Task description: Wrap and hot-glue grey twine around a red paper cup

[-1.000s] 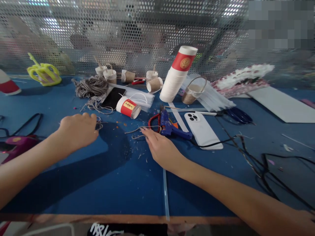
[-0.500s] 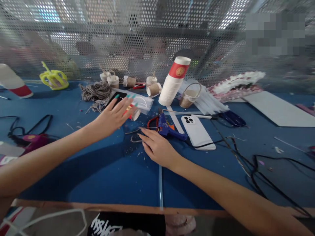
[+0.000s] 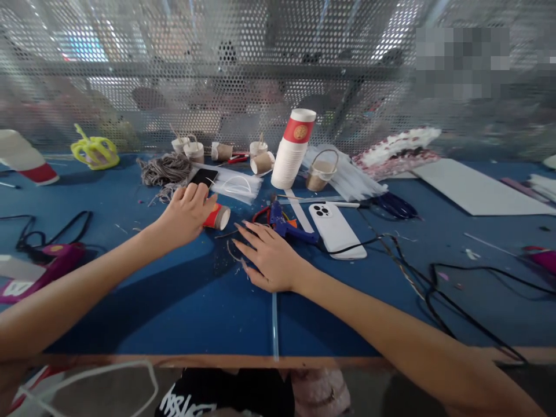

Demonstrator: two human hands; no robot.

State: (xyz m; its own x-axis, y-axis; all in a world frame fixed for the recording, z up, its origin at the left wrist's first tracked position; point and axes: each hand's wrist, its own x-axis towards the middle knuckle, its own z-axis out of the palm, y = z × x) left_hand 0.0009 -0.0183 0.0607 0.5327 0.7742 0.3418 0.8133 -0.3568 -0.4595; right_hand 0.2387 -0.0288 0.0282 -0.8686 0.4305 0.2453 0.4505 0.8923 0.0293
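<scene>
My left hand (image 3: 186, 213) curls its fingers over a small red paper cup (image 3: 216, 217) that lies on its side, mouth to the right. Part of the cup is hidden under the fingers. My right hand (image 3: 271, 258) rests flat and open on the table, fingers spread, holding nothing. A thin piece of twine (image 3: 231, 250) lies by its fingertips. Just beyond it is a blue glue gun (image 3: 290, 227), and a white phone (image 3: 336, 229) lies to the right. A clear glue stick (image 3: 275, 330) lies in front of the right hand.
A tall stack of paper cups (image 3: 290, 153) leans at the back. Left of it are grey yarn (image 3: 167, 169), a black phone (image 3: 204, 177) and small twine-wrapped cups (image 3: 221, 152). Black cables (image 3: 428, 289) cross the right side. A purple glue gun (image 3: 61, 260) lies at left.
My left hand has come down and back from above the red cup, and its stretched fingers have closed over it. My right hand's fingers have spread while it stays by the twine.
</scene>
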